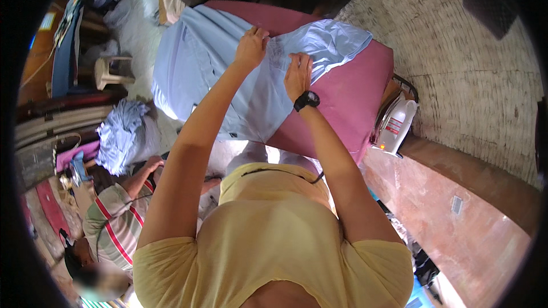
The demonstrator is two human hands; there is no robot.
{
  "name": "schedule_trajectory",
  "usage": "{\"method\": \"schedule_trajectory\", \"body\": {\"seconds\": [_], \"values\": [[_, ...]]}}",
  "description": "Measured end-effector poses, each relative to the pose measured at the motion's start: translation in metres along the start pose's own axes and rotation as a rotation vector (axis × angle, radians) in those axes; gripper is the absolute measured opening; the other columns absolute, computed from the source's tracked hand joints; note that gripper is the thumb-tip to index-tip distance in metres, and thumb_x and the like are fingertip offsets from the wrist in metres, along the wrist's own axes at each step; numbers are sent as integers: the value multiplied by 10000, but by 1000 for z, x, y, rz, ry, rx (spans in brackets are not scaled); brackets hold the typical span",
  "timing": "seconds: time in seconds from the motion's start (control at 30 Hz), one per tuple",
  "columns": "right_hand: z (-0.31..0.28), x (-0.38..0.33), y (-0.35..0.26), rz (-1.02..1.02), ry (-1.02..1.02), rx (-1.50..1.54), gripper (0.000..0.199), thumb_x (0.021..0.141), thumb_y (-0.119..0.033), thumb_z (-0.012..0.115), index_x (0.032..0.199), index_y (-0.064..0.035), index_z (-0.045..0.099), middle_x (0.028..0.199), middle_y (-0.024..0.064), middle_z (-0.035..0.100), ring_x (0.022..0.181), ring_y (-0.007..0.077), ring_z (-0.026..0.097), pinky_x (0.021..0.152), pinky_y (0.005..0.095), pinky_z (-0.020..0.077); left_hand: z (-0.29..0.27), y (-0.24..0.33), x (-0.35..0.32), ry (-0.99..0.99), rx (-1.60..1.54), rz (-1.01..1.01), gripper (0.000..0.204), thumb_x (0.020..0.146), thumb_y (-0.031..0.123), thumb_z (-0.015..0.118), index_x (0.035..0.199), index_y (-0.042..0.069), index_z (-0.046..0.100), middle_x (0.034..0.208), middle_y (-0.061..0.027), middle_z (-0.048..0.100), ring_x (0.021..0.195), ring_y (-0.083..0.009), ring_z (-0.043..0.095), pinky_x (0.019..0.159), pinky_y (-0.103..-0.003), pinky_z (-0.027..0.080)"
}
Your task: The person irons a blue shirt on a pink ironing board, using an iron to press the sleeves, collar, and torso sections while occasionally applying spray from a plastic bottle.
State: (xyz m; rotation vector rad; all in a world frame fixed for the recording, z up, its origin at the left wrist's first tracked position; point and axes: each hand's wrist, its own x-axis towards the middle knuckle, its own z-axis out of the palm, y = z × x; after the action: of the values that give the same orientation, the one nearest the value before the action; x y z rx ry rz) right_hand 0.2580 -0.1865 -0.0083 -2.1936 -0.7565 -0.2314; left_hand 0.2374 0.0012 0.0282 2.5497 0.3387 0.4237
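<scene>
A light-blue shirt (225, 40) lies spread over the left and middle of a padded board with a maroon cover (348, 91). Its crumpled part (331, 43), which looks like a sleeve, reaches toward the board's right side. My left hand (251, 48) pinches the cloth near the far middle of the board, fingers bent. Just right of it and a little nearer, my right hand (297, 74), with a black watch on the wrist, has its fingers curled on the cloth beside the crumpled part. A thin, wrinkled patch of fabric lies between both hands.
A white iron (399, 125) with a small orange light rests at the board's right end. A rumpled blue cloth pile (121, 137) and a beige plastic stool (113, 72) are at left. Another person in a striped shirt (117, 222) sits at lower left.
</scene>
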Motion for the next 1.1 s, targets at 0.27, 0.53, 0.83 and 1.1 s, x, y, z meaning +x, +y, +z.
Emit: {"method": "schedule_trajectory", "body": {"seconds": [0.27,0.53,0.83,1.1], "values": [[14,-35,8,140,41,-279,518,890,-232,606,1341,-24,458,1414,233,369,1303,455,351,1132,579,266,61,-27,57,-380,67,238,444,867,323,684,1140,-17,598,1181,-223,627,1131,-389,572,995,-448,434],[12,-37,3,301,-8,-361,675,914,-351,574,1436,22,363,1548,250,231,1423,460,220,1165,570,207,25,-17,112,-1045,-404,-247,613,802,346,771,1300,35,593,1162,-67,664,1066,-163,598,944,-301,441],[8,-38,-6,438,7,-379,826,913,-486,562,1493,31,283,1603,219,157,1465,408,183,1183,546,167,58,-17,109,-506,-309,12,245,777,205,800,856,62,619,791,-78,646,745,-238,609,710,-366,474],[5,-37,-10,467,16,-451,823,880,-519,586,1505,-53,320,1603,184,199,1442,390,246,1173,567,159,56,18,61,-171,-129,677,186,830,49,615,1014,71,603,1111,-130,568,1052,-356,550,914,-458,449]]}}
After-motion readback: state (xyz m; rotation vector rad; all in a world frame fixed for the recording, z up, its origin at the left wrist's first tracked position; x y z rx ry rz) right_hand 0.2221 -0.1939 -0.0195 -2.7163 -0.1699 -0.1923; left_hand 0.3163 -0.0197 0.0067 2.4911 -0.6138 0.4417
